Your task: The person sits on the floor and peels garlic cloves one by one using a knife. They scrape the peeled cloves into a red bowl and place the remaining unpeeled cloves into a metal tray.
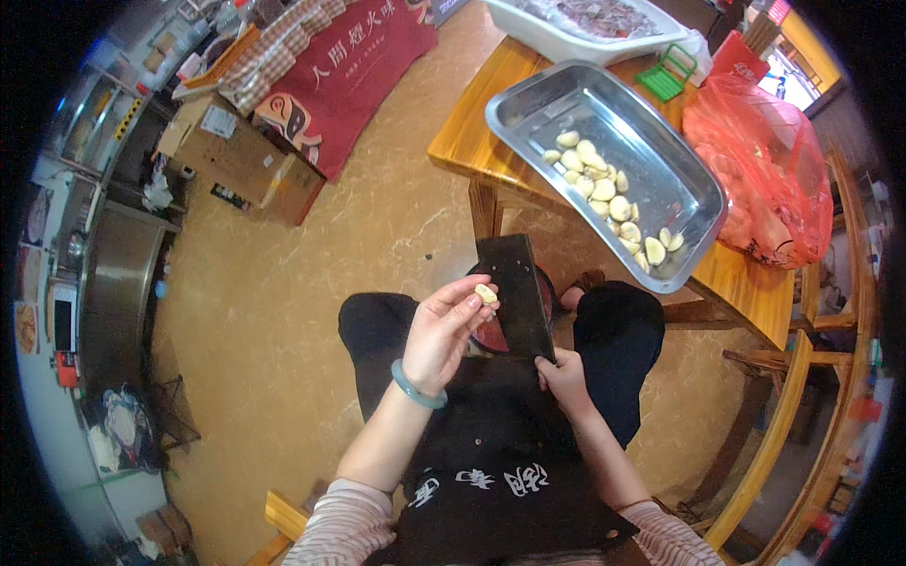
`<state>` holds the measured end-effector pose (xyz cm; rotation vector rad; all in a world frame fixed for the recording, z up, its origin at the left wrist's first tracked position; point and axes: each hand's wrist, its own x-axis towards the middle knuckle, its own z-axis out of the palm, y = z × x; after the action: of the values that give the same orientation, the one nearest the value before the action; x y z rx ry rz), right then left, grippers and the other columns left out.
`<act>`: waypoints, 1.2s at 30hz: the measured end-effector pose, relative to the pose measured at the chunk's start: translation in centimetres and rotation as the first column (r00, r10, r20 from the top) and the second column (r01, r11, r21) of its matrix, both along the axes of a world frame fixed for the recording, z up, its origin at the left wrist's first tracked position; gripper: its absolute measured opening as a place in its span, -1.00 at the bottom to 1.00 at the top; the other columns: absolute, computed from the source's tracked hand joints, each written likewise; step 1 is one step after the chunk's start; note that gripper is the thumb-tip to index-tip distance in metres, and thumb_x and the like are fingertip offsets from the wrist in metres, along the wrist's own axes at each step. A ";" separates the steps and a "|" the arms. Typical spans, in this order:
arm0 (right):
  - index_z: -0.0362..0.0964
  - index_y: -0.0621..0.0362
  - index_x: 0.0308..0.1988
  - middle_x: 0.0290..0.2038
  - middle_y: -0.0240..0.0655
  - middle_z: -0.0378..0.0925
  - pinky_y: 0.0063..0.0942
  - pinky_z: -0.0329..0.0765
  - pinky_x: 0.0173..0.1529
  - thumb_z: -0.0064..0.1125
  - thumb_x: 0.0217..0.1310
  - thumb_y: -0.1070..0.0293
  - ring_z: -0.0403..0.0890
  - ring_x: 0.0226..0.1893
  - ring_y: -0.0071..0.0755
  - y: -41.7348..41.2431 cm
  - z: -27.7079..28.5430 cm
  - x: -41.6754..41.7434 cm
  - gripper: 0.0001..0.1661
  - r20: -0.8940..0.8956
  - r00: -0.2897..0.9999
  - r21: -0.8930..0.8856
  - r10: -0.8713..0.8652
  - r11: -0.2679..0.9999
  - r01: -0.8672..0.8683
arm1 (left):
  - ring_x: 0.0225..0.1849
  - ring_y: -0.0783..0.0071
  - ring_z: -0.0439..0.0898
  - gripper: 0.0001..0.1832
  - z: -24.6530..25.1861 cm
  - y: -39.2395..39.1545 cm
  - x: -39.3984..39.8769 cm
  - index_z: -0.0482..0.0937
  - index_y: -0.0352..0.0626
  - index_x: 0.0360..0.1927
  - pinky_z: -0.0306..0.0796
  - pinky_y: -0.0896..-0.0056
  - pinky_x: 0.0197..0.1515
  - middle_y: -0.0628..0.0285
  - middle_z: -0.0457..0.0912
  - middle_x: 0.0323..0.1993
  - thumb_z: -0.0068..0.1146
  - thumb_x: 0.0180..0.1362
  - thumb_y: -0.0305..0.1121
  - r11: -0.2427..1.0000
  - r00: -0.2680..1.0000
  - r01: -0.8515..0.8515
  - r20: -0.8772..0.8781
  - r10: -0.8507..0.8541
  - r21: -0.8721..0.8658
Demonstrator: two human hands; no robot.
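A peeled garlic clove [485, 293] is pinched between the thumb and fingers of my left hand [444, 329], which wears a pale green bangle [417, 388]. My right hand [566, 380] grips the near end of a cleaver [520, 301] with a broad dark blade; its handle is mostly hidden. A few small pale bits cling to the blade. The clove is close to the blade's left edge. Beneath both, between my knees, a round reddish basin [490, 338] is partly covered by the blade. Several peeled cloves [603, 189] lie in a stainless steel tray [655, 148] ahead on the right.
The tray sits on a wooden table [467, 145], beside a red plastic bag [757, 170], a green wire-like holder [667, 73] and a white tub [566, 39]. A cardboard box [237, 159] stands on the floor at left. Wooden chairs [771, 439] are at right.
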<state>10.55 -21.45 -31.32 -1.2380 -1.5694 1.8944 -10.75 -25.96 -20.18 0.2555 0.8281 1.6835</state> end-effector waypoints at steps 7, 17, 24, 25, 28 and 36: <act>0.52 0.19 -0.32 -0.65 -0.22 0.48 -0.54 0.37 -0.56 0.09 -0.06 0.55 0.51 -0.64 -0.50 -0.7 6.7 -0.7 -0.81 0.253 0.962 0.527 -0.099 0.848 -0.052 | -0.09 0.43 0.50 -0.66 -3.0 -1.0 0.1 0.38 -0.27 -0.02 0.40 0.48 -0.04 0.17 0.52 -0.17 0.00 0.09 -0.57 0.993 0.996 -0.049 0.067 0.056 -0.109; 0.50 0.01 -0.13 -0.71 -0.32 0.42 -0.42 0.39 -0.58 0.18 -0.29 0.44 0.47 -0.70 -0.31 0.5 11.1 -0.2 -0.47 0.334 0.942 0.804 0.008 0.520 -0.290 | -0.19 0.32 0.49 -0.67 -8.5 0.0 2.4 0.42 -0.11 -0.15 0.40 0.23 -0.07 0.19 0.52 -0.24 -0.11 0.17 -0.10 0.998 0.982 -0.010 0.188 -0.002 0.061; 0.44 0.03 -0.05 -0.69 -0.35 0.43 -0.42 0.43 -0.59 0.20 -0.26 0.40 0.46 -0.71 -0.31 0.1 11.1 0.1 -0.41 0.275 0.961 0.842 -0.018 0.488 -0.232 | -0.22 0.44 0.49 -0.76 -8.5 0.5 1.7 0.41 -0.15 -0.15 0.40 0.38 -0.12 0.19 0.51 -0.27 -0.09 0.17 -0.27 0.985 0.913 -0.048 0.408 -0.024 0.164; 0.44 0.02 -0.04 -0.69 -0.34 0.43 -0.42 0.43 -0.59 0.19 -0.25 0.40 0.46 -0.71 -0.30 0.0 11.3 0.2 -0.41 0.256 0.966 0.845 -0.026 0.491 -0.211 | -0.22 0.45 0.50 -0.77 -8.8 0.7 1.5 0.41 -0.15 -0.16 0.41 0.39 -0.13 0.19 0.51 -0.28 -0.08 0.16 -0.29 0.985 0.915 -0.036 0.401 -0.036 0.170; 0.46 0.08 -0.06 -0.68 -0.28 0.45 -0.42 0.42 -0.57 0.11 -0.26 0.48 0.46 -0.72 -0.31 -0.1 12.4 0.4 -0.43 0.277 0.960 0.796 -0.025 0.565 -0.215 | -0.22 0.46 0.50 -0.79 -8.4 1.5 1.1 0.44 -0.17 -0.18 0.43 0.42 -0.17 0.21 0.53 -0.29 -0.02 0.13 -0.34 0.994 0.996 0.081 0.033 -0.084 0.077; 0.41 -0.04 -0.01 -0.70 -0.38 0.41 -0.39 0.44 -0.60 0.11 -0.46 0.41 0.44 -0.73 -0.32 0.0 11.0 1.4 -0.24 0.334 0.937 0.885 -0.103 0.377 -0.274 | -0.16 0.42 0.49 -0.73 -3.0 4.6 3.6 0.44 -0.16 -0.14 0.40 0.41 -0.09 0.16 0.52 -0.18 0.04 0.08 -0.32 0.939 0.955 0.213 0.145 -0.259 0.271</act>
<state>11.96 -21.42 -20.33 -0.9067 -2.3838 0.4656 -7.17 -21.38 -23.13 0.3587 0.4284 1.5550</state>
